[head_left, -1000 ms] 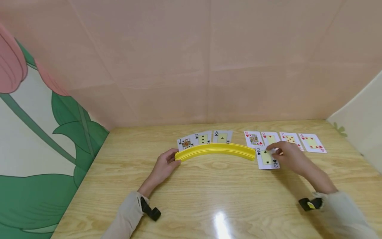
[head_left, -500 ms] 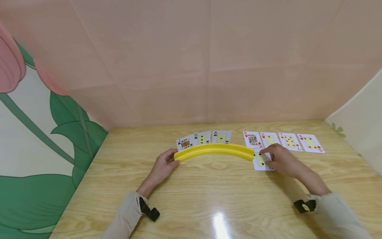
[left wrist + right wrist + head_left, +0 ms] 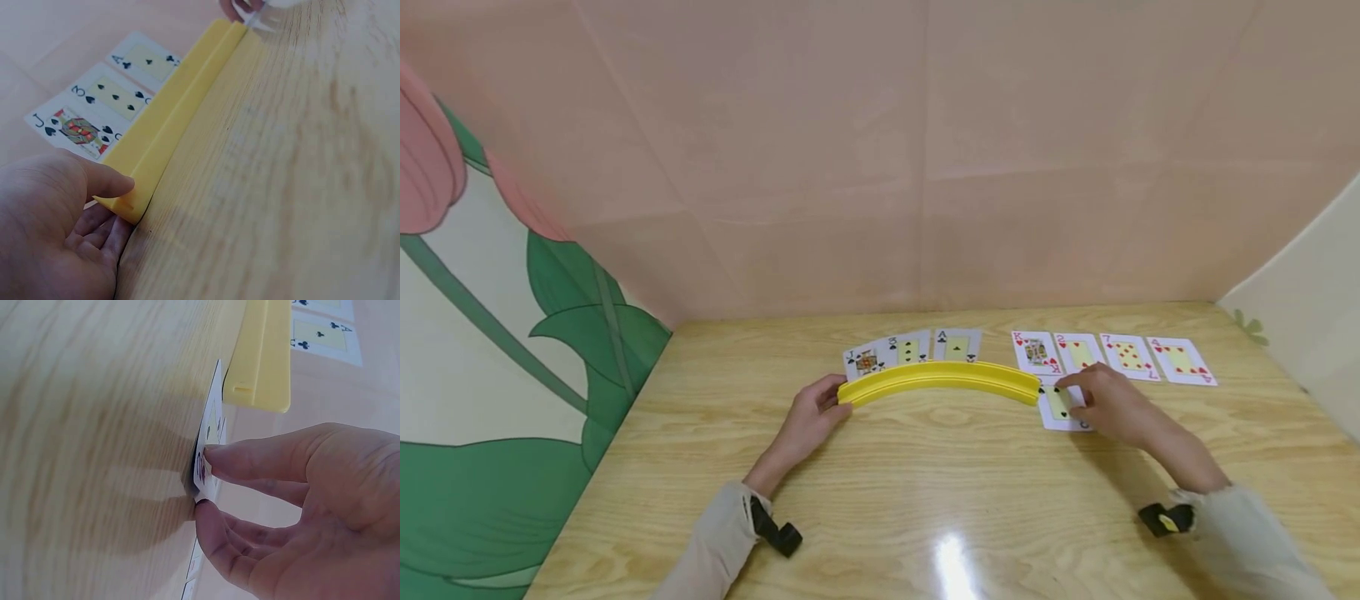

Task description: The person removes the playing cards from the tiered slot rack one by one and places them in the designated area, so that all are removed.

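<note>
My left hand [image 3: 808,418] grips the left end of a curved yellow playing card holder [image 3: 940,374] on the table. In the left wrist view its thumb [image 3: 112,180] lies on the holder's front, with fingers beneath the end. Upright in the holder stand a jack of spades [image 3: 78,129], a three of spades [image 3: 112,95] and an ace of clubs [image 3: 142,61]. At the holder's right end my right hand [image 3: 1112,406] pinches the two of spades [image 3: 1062,410] between thumb and fingers. The right wrist view shows this card tilted, low over the wood, its edge near the holder's end.
Face up behind my right hand lies a row of red cards: a king [image 3: 1036,351], a two [image 3: 1075,352], a seven [image 3: 1126,356] and a four [image 3: 1182,360]. A pinkish cloth wall [image 3: 925,208] rises at the table's [image 3: 880,500] back edge.
My right hand has moved a little left with the two of spades, bringing it up to the holder's right end. During the last half second the hands have barely moved.
</note>
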`<state>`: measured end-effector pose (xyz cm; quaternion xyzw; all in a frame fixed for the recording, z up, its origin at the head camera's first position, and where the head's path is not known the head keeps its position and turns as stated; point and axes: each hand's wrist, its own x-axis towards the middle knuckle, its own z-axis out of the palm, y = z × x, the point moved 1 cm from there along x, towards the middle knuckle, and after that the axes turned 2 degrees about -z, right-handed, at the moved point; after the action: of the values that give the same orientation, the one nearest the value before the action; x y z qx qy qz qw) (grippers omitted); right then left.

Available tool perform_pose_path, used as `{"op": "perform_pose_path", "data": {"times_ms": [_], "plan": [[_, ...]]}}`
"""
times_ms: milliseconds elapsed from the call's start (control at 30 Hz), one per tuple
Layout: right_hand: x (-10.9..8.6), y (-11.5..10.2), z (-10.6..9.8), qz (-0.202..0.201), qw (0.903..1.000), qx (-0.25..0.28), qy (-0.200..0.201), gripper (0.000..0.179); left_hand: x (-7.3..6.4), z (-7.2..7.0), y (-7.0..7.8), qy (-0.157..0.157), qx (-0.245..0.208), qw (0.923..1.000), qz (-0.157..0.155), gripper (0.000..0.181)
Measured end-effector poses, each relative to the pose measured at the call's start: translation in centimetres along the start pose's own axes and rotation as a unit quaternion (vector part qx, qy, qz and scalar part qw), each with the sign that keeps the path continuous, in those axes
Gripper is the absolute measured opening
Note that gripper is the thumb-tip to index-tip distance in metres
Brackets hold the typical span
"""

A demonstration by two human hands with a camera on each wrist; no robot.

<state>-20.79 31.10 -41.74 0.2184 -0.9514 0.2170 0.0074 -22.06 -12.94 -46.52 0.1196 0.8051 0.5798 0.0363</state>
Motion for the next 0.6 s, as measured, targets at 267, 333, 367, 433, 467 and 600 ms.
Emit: {"op": "perform_pose_path", "data": {"times_ms": [267, 333, 367, 433, 467, 600], "plan": [[-0.06, 0.25, -0.01, 0.008, 0.9999, 0.013, 0.006, 0.036, 0.00, 0.06, -0.03, -0.002, -0.005, 0.9999, 0.009, 0.035], [-0.09, 0.28, 0.00, 0.008, 0.9999, 0.012, 0.005, 0.035, -0.04, 0.05, 0.04, -0.003, -0.004, 1.0000, 0.007, 0.034], [-0.11, 0.28, 0.00, 0.008, 0.9999, 0.012, 0.005, 0.035, -0.05, 0.05, 0.08, -0.003, -0.003, 1.0000, 0.006, 0.034], [-0.14, 0.29, -0.01, 0.007, 0.9999, 0.015, 0.004, 0.036, -0.03, 0.06, 0.13, -0.003, -0.002, 1.0000, 0.002, 0.034], [-0.15, 0.29, -0.01, 0.006, 0.9999, 0.014, 0.004, 0.036, -0.02, 0.06, 0.15, -0.002, -0.001, 1.0000, -0.002, 0.034], [-0.19, 0.29, -0.10, 0.005, 0.9999, 0.006, 0.011, 0.035, 0.04, 0.11, 0.15, 0.000, 0.000, 1.0000, -0.006, 0.035]]}}
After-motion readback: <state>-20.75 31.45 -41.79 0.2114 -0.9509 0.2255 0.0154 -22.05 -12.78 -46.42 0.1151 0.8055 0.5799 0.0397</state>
